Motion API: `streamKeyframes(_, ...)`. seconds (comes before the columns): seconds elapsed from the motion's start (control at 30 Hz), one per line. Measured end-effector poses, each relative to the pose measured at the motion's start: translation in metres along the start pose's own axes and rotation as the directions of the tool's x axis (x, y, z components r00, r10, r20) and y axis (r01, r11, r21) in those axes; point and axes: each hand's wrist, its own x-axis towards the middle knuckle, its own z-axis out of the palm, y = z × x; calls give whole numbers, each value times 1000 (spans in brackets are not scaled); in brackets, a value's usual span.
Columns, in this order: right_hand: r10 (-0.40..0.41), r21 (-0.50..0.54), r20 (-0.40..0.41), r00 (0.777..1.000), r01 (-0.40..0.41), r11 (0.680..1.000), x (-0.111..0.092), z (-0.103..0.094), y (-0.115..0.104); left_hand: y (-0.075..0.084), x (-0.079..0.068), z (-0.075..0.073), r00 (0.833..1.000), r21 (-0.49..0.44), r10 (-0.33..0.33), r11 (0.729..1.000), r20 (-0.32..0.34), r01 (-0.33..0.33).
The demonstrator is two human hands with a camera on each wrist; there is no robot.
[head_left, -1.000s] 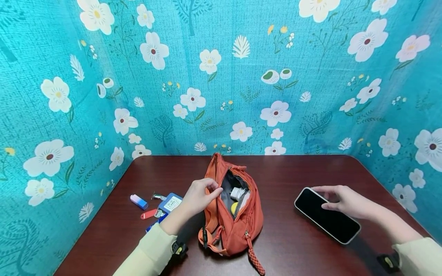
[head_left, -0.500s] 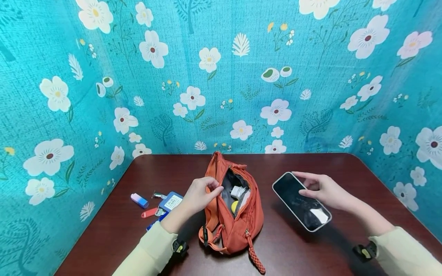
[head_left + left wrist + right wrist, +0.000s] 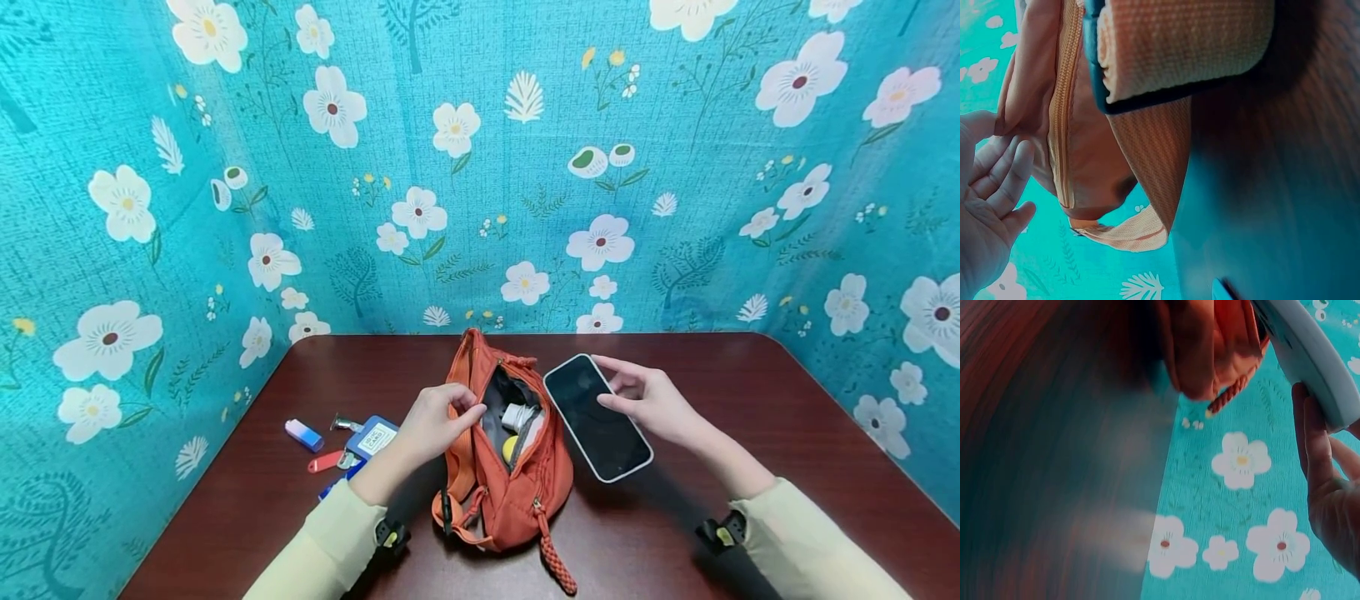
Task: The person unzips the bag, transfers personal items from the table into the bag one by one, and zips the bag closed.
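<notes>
While the head view shows the right hand (image 3: 648,404) holding a black-screened, white-edged smartphone (image 3: 597,417) just beside the open orange fabric pouch (image 3: 506,467) on the dark wooden tabletop (image 3: 787,400), only the left wrist view shows the left hand's fingers (image 3: 997,172) pinching the pouch's edge.

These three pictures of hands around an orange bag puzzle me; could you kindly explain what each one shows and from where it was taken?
No machine here: a person works with bare hands and wears three cameras. The wide picture comes from the head camera, looking down on a dark red-brown wooden table. The two close, blurry pictures come from cameras on the wrists. The left hand pinches the open edge of an orange fabric zip pouch, with small items inside. The right hand holds a black-screened smartphone in a pale case beside the opening. Left of the pouch lie a small blue-and-white stick and a blue card tag with a red fob.
</notes>
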Motion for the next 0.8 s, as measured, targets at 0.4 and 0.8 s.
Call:
streamKeyframes(0.4, -7, 72, 44, 999, 3, 997, 24, 42, -7, 0, 1, 1, 1000, 14, -15, 1000, 7, 14)
streamKeyframes(0.8, 15, -28, -15, 1000, -16, 999, 41, 73, -15, 3, 3, 2, 1000, -17, -21, 1000, 14, 22)
